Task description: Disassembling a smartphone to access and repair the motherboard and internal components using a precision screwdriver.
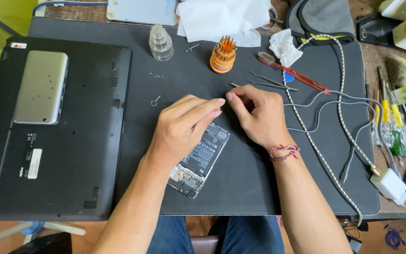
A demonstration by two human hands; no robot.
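The left hand (pixel 184 124) lies knuckles-up over the dark work mat (pixel 240 178), its fingers stretched together toward the right hand (pixel 259 113), fingertips almost meeting it; whether anything is pinched between them cannot be told. The right hand curls inward, thumb and forefinger pressed together at the tip, a braided red band (pixel 285 152) on its wrist. Under the left palm lies an opened phone (pixel 203 160), back cover off, battery and circuit board showing, tilted diagonally, its upper end just beneath the fingers. Just beyond the right hand rest thin tweezers (pixel 269 83). Farther up stands an orange screwdriver-bit holder (pixel 222 55). At the far left, a black laptop (pixel 71 155) lies upside down with a silver phone cover (pixel 42 87) on it.
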